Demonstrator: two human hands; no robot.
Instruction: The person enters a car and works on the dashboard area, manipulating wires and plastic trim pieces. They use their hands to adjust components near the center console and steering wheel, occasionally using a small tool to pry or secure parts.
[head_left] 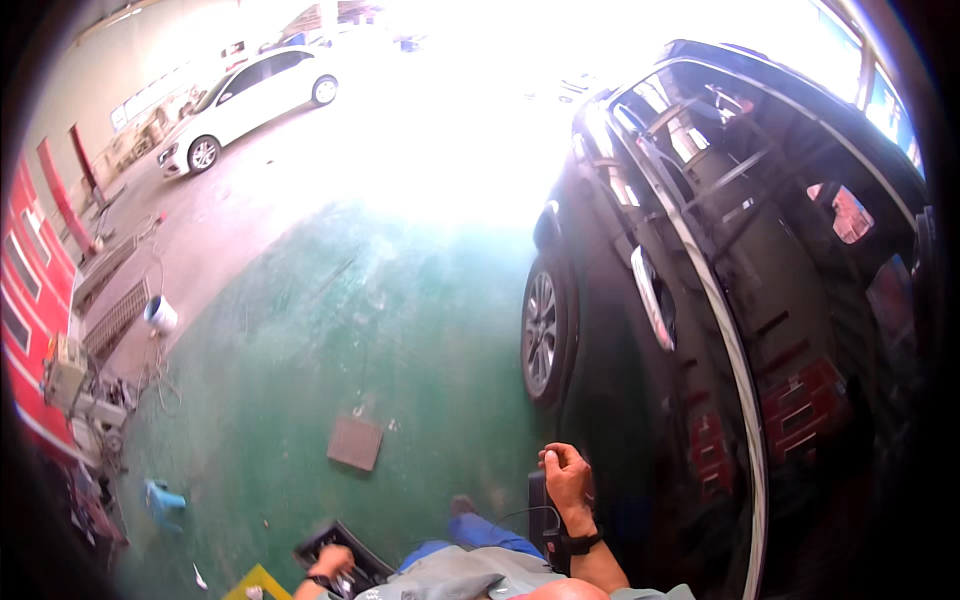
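My right hand (567, 475) is raised beside the flank of a black car (650, 400), apart from it. Its fingers are curled together; anything small between them is hidden. Under that hand stands a dark box-like object (543, 515), with a thin black cable running near it. Low on the left, my left hand (333, 562) is over a black tray-like part (368, 562), its fingers bent and blurred. Whether it grips the part or something inside it is too unclear to make out. The car's front wheel (543, 330) is ahead of my right hand.
A brown square plate (355, 443) lies on the green floor (430, 350). Toward the left are a blue stool-like object (163, 503), a white bucket (160, 314), machine parts with hoses (95, 400) and a floor grate (120, 318). A white car (255, 100) stands far left.
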